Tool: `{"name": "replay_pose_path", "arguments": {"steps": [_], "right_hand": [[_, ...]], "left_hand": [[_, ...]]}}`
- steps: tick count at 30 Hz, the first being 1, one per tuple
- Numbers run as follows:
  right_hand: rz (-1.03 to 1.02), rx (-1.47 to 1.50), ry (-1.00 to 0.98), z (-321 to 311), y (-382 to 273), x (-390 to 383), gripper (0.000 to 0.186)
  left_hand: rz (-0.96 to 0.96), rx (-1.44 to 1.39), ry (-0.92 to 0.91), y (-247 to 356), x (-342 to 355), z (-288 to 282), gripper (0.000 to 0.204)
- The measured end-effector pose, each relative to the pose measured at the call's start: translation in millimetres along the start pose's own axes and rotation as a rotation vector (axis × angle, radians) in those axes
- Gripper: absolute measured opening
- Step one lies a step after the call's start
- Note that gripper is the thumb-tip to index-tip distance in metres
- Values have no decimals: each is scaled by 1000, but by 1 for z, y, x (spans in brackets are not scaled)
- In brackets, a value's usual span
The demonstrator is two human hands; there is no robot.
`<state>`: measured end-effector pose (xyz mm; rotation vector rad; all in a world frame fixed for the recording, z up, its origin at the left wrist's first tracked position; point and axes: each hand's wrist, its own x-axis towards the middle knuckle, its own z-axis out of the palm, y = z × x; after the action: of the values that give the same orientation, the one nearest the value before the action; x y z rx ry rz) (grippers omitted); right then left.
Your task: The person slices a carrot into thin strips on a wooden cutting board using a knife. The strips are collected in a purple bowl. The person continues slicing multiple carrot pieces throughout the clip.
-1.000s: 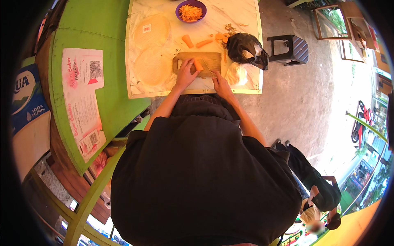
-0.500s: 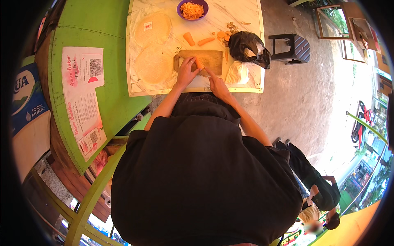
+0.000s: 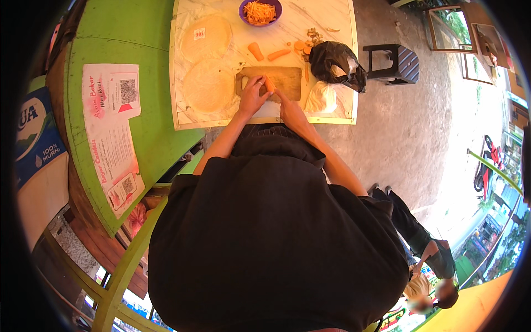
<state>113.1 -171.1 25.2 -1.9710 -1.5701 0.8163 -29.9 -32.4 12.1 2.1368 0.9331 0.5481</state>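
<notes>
My left hand [image 3: 253, 98] grips a piece of carrot [image 3: 269, 84] from its left side, over a wooden cutting board [image 3: 287, 83] with a handle hole at its left end. My right hand [image 3: 293, 114] is closed at the board's near edge, its forefinger reaching toward the carrot's lower end. What it holds is too small and hidden to make out. Beyond the board lie two more carrot pieces, a thick one [image 3: 255, 51] and a slimmer one [image 3: 279, 54]. A purple bowl [image 3: 241, 15] of carrot strips stands at the table's far side.
Two round, pale woven-looking pieces [image 3: 207, 86] lie left of the board. Carrot ends and scraps [image 3: 313, 37], a black plastic bag [image 3: 326, 58] and a whitish bag [image 3: 319, 98] are to its right. A dark plastic stool [image 3: 404, 65] stands beyond the table; two people are at lower right.
Both my hands stay at the carrot, with the right hand shifted very slightly left. At lower right, a person in dark clothes has changed posture.
</notes>
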Motion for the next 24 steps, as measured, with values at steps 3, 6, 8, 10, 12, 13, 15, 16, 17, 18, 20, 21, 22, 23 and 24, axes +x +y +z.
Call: {"name": "replay_pose_path", "arguments": {"steps": [3,6,8,10,12,13,15,16,17,18,20,21,22,23,24], "right_hand": [[145,7,-59,-14,-24,9,57],[147,-38,-22,-11,-28,14,54],[192,-29,-33,-15,-36,17,56],[184,-29,-24,-12,-34,17,56],[180,-14,-15,-9,-29,15,57],[180,1,-12,-8,-29,13,58],[194,-5,-15,-6,-27,11,59],[208,-23,-21,-4,-27,10,59],[222,-42,-27,-2,-27,10,59],[236,-60,-39,0,-26,10,60],[262,-95,-67,-4,-31,13,61],[255,-95,-63,-6,-34,15,61],[250,-95,-62,-7,-36,17,61],[244,-94,-61,-9,-37,20,61],[262,-96,-90,-11,-38,23,61]], "left_hand": [[27,-4,16,2,0,-2,58],[41,-12,25,3,0,-1,57],[46,-17,37,-1,-2,1,57],[55,-20,45,-4,-3,3,57],[54,-30,46,-5,-2,4,56],[46,-36,45,-6,-3,5,56],[42,-41,43,-5,-3,5,57],[45,-37,42,-6,-3,5,57],[48,-34,40,-6,-3,5,58],[49,-30,43,-7,-3,5,58],[48,-22,48,-7,-3,5,57],[44,-32,51,-6,-3,5,56],[38,-42,53,-5,-3,5,56],[31,-51,54,-4,-3,4,55],[22,-53,51,-3,-3,3,55]]}}
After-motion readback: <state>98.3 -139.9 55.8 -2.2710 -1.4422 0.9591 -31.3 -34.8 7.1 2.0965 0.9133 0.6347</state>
